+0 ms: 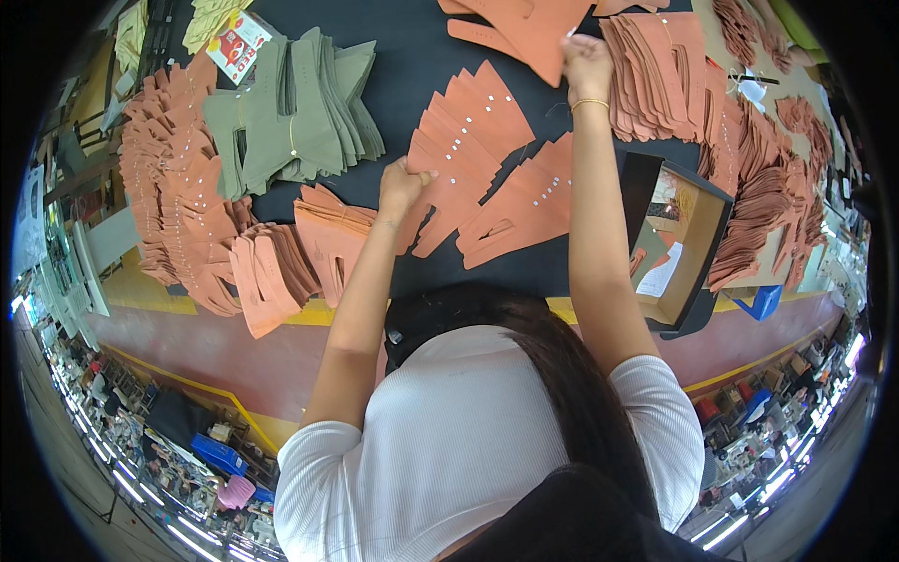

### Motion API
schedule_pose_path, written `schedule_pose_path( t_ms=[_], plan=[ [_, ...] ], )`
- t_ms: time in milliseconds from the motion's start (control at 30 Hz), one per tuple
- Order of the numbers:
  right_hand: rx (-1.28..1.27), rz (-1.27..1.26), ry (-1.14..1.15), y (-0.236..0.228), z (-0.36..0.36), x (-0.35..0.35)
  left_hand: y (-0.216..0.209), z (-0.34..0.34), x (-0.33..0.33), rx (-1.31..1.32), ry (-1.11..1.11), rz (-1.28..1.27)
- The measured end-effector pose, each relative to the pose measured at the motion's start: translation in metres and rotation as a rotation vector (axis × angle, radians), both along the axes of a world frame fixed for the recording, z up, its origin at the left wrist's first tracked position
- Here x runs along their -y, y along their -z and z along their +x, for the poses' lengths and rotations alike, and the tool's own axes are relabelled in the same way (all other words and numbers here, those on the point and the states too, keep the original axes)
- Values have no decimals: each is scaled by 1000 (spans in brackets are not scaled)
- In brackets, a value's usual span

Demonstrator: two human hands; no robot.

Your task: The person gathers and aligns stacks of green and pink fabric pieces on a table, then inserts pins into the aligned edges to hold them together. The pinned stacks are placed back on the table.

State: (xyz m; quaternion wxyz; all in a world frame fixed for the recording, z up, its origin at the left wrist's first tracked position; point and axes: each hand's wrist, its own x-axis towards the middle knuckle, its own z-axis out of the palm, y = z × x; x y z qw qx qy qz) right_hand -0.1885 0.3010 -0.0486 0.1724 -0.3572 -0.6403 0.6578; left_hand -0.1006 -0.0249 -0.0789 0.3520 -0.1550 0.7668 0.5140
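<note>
Sorting of cut pieces looks to be the step in hand, judging from how both arms stretch out over the black tabletop [412,66].

The left hand [403,183] is closed in a loose fist, pinching the near edge of a fanned stack of terracotta-coloured, flat cut leather-like pieces with small pale dots [468,140]. That fan spreads away from the hand, up and toward the right. Just beyond it on the right lies a second fan of the same terracotta pieces [524,211], flat on the table and touching no hand.

The right hand [585,61], with a thin gold bangle [590,103] at the wrist, reaches farther out; its fingers are curled on the edge of a large terracotta sheet piece [524,33] at the far side of the table. Whether it lifts the piece or only presses it I cannot tell.

To the right of that hand stands a thick upright-fanned pile of terracotta pieces [655,75]. Near the right forearm sits an open black-edged cardboard box [698,248]. Left of the left hand lie bent terracotta bundles [281,267], and beyond them a stack of olive-green cut pieces [290,112].

As I judge it, the next move calls for a firm pinch on one single piece, so that its neighbours in the fan stay squared.
</note>
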Motion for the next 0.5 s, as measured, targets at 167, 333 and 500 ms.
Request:
schedule_pose_path(
  t_ms=[167, 333, 500],
  plan=[
    [198, 488, -116, 39, 59, -3, -1, -1, 0, -9, -7, -24],
    [228, 238, -168, -12, 128, -26, 5, -2, 2, -7, 23, -4],
    [467, 395, -412, -44, 178, -26, -1, -3, -1, 12, 0, -23]
  ],
)
